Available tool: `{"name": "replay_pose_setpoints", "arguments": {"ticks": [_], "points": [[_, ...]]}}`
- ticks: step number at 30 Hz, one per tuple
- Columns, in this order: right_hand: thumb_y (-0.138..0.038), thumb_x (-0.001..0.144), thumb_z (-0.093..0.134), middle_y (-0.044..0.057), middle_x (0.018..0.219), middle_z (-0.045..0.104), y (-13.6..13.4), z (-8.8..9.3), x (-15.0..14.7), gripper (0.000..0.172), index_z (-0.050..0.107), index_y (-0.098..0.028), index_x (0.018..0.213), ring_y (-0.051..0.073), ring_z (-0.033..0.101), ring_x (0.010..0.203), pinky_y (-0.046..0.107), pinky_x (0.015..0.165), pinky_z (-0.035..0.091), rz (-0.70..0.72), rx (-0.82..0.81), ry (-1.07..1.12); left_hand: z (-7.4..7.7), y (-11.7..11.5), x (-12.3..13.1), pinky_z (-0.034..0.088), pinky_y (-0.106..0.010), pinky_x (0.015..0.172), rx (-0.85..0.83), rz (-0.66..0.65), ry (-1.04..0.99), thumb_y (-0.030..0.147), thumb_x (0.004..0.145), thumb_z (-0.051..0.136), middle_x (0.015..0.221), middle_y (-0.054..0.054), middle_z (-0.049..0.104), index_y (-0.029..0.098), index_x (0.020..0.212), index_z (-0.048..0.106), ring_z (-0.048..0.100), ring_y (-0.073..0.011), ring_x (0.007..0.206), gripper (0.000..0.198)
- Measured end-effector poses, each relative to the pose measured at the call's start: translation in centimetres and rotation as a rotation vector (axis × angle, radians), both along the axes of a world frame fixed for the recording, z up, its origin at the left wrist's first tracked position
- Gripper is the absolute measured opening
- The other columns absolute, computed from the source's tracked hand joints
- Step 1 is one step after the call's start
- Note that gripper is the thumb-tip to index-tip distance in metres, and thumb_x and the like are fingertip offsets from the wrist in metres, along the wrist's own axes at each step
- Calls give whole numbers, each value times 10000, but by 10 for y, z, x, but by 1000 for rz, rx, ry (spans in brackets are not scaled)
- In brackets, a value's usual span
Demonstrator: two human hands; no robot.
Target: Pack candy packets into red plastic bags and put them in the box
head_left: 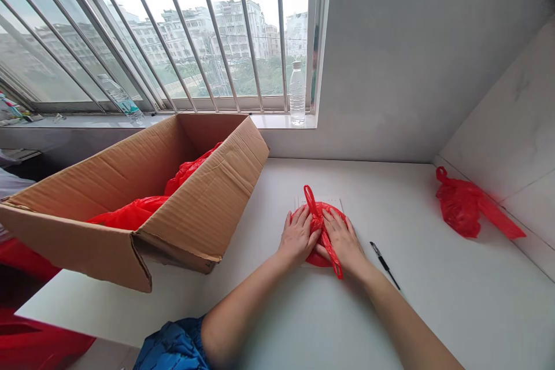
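A red plastic bag [319,260], its top twisted together with two handle loops sticking out, sits on the white table. My left hand [299,235] lies on the bag's left side, fingers stretched out over it. From the right, my right hand [346,241] rests on the same bag, also with extended fingers; both thumbs are near the twisted middle. The bag's contents are hidden. Under it shows part of a thin, flat white thing [336,203]. A black pen [385,265] lies just right of my right hand.
A long open cardboard box [203,196] with red plastic bags [134,213] inside stands to the left. Another red bag [459,205] rests by the right wall. One clear bottle [297,94] stands on the windowsill; another bottle [121,98] leans farther left.
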State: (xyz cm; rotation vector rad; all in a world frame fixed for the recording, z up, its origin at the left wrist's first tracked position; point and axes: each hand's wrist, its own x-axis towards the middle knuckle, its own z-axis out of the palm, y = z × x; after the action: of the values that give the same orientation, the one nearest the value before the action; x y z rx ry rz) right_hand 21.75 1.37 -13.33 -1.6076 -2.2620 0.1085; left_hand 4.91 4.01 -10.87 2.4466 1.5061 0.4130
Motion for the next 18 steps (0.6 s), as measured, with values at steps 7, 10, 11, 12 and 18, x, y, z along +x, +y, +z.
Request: {"name": "replay_pose_setpoints", "arguments": {"ticks": [7,10,11,12,18], "points": [[-394,947,474,111,1415,582,3,14,11,430,592,-232,1328,311,474,1355,557,1139,315,61,37,238,17,-10,-5,85,-577,1232,-89,-48,-147,460,1036,293,1602,-54,337,313,1473,409,228,-234,1512,476],[-317,910,531,76,1134,704,-6,42,13,204,696,-247,1008,265,634,1053,478,973,461,147,114,425,41,-32,-14,87,-614,1217,-86,-151,-229,546,980,425,1525,-80,443,327,1437,447,371,-277,1430,507],[-301,887,556,66,1065,703,-12,54,10,150,689,-247,931,250,638,972,442,904,488,174,138,478,51,-41,-18,116,-607,1215,-63,-186,-261,576,924,527,1468,-103,500,305,1429,455,430,-295,1380,577],[-288,862,582,59,1010,692,-20,66,5,103,676,-247,875,238,631,914,405,837,502,212,154,527,61,-52,-22,176,-588,1207,-38,-213,-295,593,848,635,1403,-120,553,279,1416,466,483,-310,1324,671],[-315,854,663,17,792,589,-67,131,-49,267,541,-219,636,167,540,710,330,678,467,426,184,742,126,-105,-55,501,-306,785,-66,-175,-361,461,821,710,1015,-47,690,224,1008,666,643,-212,869,305]]}}
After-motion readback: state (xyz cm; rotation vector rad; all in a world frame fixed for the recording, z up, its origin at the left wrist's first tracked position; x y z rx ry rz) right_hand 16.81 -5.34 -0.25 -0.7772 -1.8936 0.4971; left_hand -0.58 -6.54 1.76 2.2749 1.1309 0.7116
